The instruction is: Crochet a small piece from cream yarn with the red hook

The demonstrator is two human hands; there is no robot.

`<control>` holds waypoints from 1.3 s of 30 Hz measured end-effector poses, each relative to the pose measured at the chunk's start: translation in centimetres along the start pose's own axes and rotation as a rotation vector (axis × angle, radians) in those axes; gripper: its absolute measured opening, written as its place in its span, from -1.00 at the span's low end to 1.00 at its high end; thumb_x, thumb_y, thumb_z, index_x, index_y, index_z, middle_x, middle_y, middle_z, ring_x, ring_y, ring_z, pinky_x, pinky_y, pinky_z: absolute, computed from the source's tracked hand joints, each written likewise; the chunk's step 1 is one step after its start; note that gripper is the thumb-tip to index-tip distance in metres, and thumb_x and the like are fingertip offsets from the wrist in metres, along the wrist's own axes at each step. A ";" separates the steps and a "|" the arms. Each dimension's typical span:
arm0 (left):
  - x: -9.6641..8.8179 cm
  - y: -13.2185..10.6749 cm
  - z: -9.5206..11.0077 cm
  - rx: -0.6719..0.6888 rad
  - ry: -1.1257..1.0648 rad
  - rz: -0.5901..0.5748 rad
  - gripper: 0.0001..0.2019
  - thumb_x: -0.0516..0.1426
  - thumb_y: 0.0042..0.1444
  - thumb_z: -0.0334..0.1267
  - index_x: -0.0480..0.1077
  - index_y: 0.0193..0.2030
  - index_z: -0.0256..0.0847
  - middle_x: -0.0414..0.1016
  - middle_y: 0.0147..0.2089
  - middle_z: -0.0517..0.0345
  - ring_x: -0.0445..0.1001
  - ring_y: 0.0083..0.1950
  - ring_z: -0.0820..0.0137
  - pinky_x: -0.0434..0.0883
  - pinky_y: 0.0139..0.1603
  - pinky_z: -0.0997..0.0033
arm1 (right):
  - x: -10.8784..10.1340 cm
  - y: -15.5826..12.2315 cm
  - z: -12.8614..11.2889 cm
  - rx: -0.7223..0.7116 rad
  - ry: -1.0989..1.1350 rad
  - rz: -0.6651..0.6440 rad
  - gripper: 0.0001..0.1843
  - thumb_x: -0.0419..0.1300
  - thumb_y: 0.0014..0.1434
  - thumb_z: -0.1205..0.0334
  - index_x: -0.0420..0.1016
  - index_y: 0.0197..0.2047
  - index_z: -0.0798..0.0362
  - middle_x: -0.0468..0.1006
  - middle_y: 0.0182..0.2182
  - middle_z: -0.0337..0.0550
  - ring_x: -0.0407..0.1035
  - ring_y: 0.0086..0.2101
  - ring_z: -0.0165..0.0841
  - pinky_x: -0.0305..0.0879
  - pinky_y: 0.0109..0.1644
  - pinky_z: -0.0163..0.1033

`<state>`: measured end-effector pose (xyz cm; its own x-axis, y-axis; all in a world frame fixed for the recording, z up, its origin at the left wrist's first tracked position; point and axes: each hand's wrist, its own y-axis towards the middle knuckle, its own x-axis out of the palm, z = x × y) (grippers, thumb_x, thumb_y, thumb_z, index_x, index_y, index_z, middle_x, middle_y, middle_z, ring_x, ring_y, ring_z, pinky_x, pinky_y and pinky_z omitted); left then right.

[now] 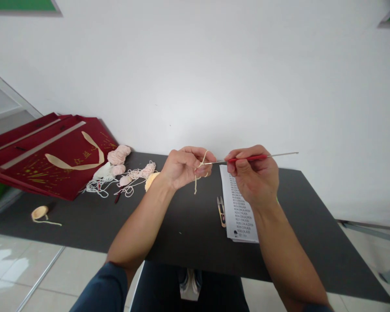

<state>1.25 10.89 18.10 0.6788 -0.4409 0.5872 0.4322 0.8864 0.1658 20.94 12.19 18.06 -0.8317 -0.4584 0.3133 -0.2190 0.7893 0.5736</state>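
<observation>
My left hand pinches a strand of cream yarn, which is looped over the fingers with a short tail hanging below. In my right hand is a crochet hook with a red grip and thin metal ends, held like a pen. Its left tip reaches into the yarn at my left fingertips. The other metal end points right, past my knuckles. Both hands are raised above the dark table. Whether the tip has caught the yarn is too small to tell.
Printed sheets lie under my right hand, with thread snips beside them. Pink and white yarn balls, loose strands and a yellow ball sit left of centre. Dark red bags and a small cream crocheted piece are farther left.
</observation>
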 end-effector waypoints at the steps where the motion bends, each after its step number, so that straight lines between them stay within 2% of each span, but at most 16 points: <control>1: -0.1 0.0 0.0 0.007 0.010 -0.005 -0.68 0.18 -0.18 -0.41 0.69 -0.26 -0.38 0.37 -0.61 0.09 0.25 -0.52 0.46 0.21 -0.36 0.34 | 0.1 0.1 -0.1 0.024 0.021 0.008 -0.87 0.46 0.20 0.22 0.58 -0.24 -0.03 0.72 -0.30 -0.21 0.47 -0.49 -0.51 0.35 -0.45 -0.37; 3: -0.1 0.0 -0.2 0.046 0.045 0.013 -0.70 0.22 -0.16 -0.43 0.69 -0.25 -0.36 0.40 -0.58 0.10 0.29 -0.49 0.46 0.22 -0.36 0.36 | 0.3 0.2 -0.2 0.094 0.063 0.045 -0.83 0.49 0.16 0.19 0.58 -0.27 -0.02 0.71 -0.32 -0.24 0.45 -0.50 -0.54 0.33 -0.47 -0.40; 6: 0.3 0.1 -0.4 0.184 0.129 0.096 -0.79 0.30 -0.11 -0.43 0.69 -0.27 -0.28 0.51 -0.44 0.09 0.40 -0.38 0.44 0.32 -0.27 0.36 | 0.7 0.5 -0.2 0.221 0.133 0.135 -0.76 0.53 0.11 0.13 0.56 -0.31 -0.02 0.69 -0.36 -0.29 0.42 -0.52 -0.58 0.34 -0.50 -0.47; 9: 0.9 0.2 -0.8 0.324 0.181 0.168 -0.85 0.36 -0.06 -0.37 0.68 -0.29 -0.18 0.58 -0.28 0.09 0.53 -0.15 0.34 0.44 0.07 0.23 | 1.3 0.5 0.3 0.308 0.223 0.196 -0.75 0.53 0.10 0.10 0.58 -0.33 0.01 0.69 -0.36 -0.32 0.46 -0.48 -0.60 0.41 -0.48 -0.55; 12: 1.3 0.6 -1.3 0.428 0.162 0.259 -0.89 0.34 -0.04 -0.35 0.65 -0.33 -0.12 0.58 -0.22 0.12 0.54 0.04 0.28 0.38 0.29 0.13 | 2.0 0.4 1.0 0.347 0.294 0.232 -0.79 0.50 0.14 0.12 0.61 -0.32 0.02 0.71 -0.35 -0.31 0.52 -0.44 -0.62 0.48 -0.40 -0.60; 14: 1.5 0.8 -1.6 0.466 0.141 0.322 -0.92 0.32 -0.03 -0.36 0.62 -0.35 -0.13 0.55 -0.21 0.13 0.54 0.05 0.30 0.40 0.27 0.18 | 2.4 0.2 1.3 0.349 0.313 0.272 -0.81 0.49 0.15 0.14 0.62 -0.31 0.02 0.73 -0.33 -0.32 0.55 -0.42 -0.62 0.52 -0.36 -0.61; 16: 1.9 1.0 -1.8 0.464 0.120 0.351 -0.94 0.30 0.00 -0.35 0.58 -0.35 -0.14 0.53 -0.19 0.14 0.54 -0.01 0.35 0.44 0.15 0.25 | 2.8 0.1 1.6 0.347 0.321 0.317 -0.82 0.49 0.15 0.15 0.62 -0.32 0.02 0.73 -0.32 -0.32 0.56 -0.42 -0.61 0.54 -0.33 -0.60; 19: 2.3 1.1 -1.8 0.485 0.115 0.377 -0.94 0.29 0.03 -0.38 0.53 -0.34 -0.15 0.49 -0.20 0.15 0.51 -0.10 0.41 0.45 -0.06 0.35 | 3.2 -0.1 1.8 0.344 0.331 0.374 -0.83 0.49 0.15 0.18 0.61 -0.34 0.04 0.73 -0.33 -0.30 0.58 -0.41 -0.59 0.58 -0.31 -0.57; 23: 2.2 1.2 -2.1 0.507 0.167 0.404 -0.88 0.32 0.01 -0.38 0.57 -0.28 -0.14 0.50 -0.25 0.17 0.46 -0.22 0.45 0.44 -0.17 0.40 | 3.4 -0.3 1.9 0.344 0.339 0.394 -0.85 0.46 0.18 0.19 0.62 -0.32 0.04 0.73 -0.34 -0.30 0.60 -0.39 -0.58 0.60 -0.27 -0.57; 27: 1.9 1.3 -2.9 0.524 0.317 0.431 -0.75 0.32 0.06 -0.39 0.63 -0.10 -0.10 0.55 -0.28 0.20 0.51 -0.23 0.47 0.47 -0.13 0.42 | 3.5 -0.4 2.0 0.344 0.373 0.399 -0.88 0.45 0.19 0.22 0.63 -0.31 0.04 0.73 -0.36 -0.30 0.62 -0.39 -0.57 0.60 -0.26 -0.58; 31: 2.1 1.0 -3.2 0.536 0.507 0.475 -0.81 0.28 0.09 -0.41 0.65 -0.17 -0.13 0.65 -0.19 0.14 0.59 -0.14 0.39 0.50 -0.03 0.35 | 3.3 -0.4 1.9 0.329 0.363 0.408 -0.87 0.46 0.19 0.21 0.62 -0.32 0.03 0.73 -0.38 -0.32 0.64 -0.37 -0.56 0.60 -0.24 -0.58; 35: 2.7 0.5 -2.9 0.541 0.708 0.529 -0.80 0.23 0.11 -0.43 0.66 -0.20 -0.13 0.67 -0.16 0.12 0.59 -0.08 0.36 0.48 0.04 0.33 | 3.1 -0.3 1.5 0.323 0.370 0.395 -0.86 0.47 0.17 0.20 0.62 -0.32 0.04 0.73 -0.38 -0.32 0.64 -0.36 -0.56 0.60 -0.23 -0.58; 39: 3.4 0.4 -3.0 0.561 0.674 0.524 -0.78 0.24 0.08 -0.43 0.65 -0.17 -0.15 0.64 -0.18 0.14 0.56 -0.14 0.42 0.47 -0.01 0.36 | 3.3 -0.4 1.1 0.327 0.361 0.393 -0.84 0.46 0.18 0.18 0.61 -0.33 0.03 0.72 -0.38 -0.31 0.63 -0.38 -0.56 0.61 -0.25 -0.56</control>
<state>5.53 9.30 17.76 0.9703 0.1870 0.1535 -0.2379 0.8527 0.4651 17.67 10.81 18.05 -0.6692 -0.1722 0.7229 -0.1240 0.9850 0.1199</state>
